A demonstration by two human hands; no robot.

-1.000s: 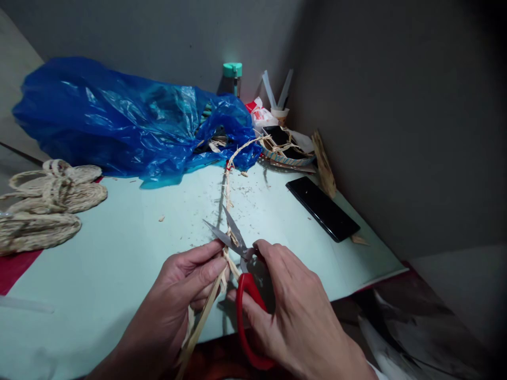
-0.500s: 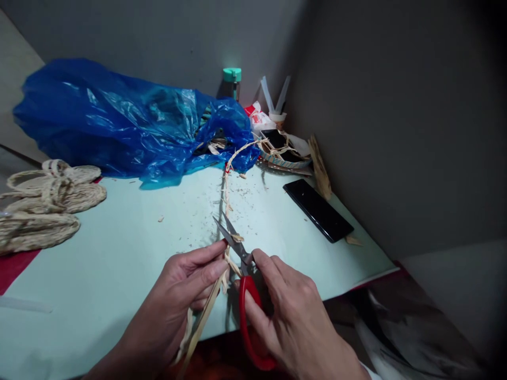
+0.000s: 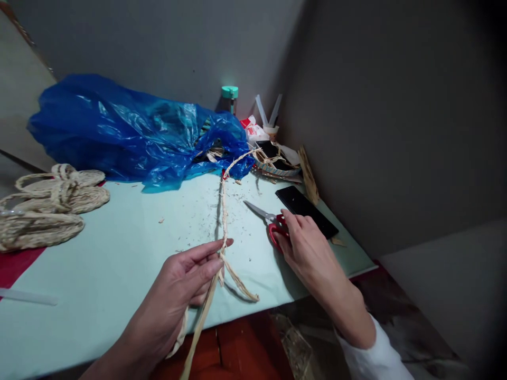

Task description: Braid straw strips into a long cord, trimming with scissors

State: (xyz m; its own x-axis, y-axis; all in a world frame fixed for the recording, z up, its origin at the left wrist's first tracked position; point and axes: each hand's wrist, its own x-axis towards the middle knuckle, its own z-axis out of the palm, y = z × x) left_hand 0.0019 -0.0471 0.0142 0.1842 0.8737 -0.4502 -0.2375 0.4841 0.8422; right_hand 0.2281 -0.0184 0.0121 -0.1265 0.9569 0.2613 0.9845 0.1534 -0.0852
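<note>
A thin braided straw cord [image 3: 224,211] runs from the back of the table toward me. Its near end is pinched between the thumb and fingers of my left hand [image 3: 194,274], with loose strands hanging below and one reaching right. To the right, my right hand [image 3: 307,245] has its fingers on the red handles of the scissors [image 3: 269,217]. The blades are closed, point to the back left, and lie low over the table, apart from the cord.
A blue plastic bag [image 3: 119,132] fills the back left. Woven straw slippers [image 3: 51,211] sit at the left. A black phone [image 3: 307,208] lies beyond my right hand. A green-capped bottle [image 3: 229,95] and a basket [image 3: 275,166] stand at the back of the pale green table [image 3: 130,253].
My right hand has moved the scissors away from the cord, rightward and down toward the table, and the blades have closed. My left hand still pinches the cord. The view has shifted slightly.
</note>
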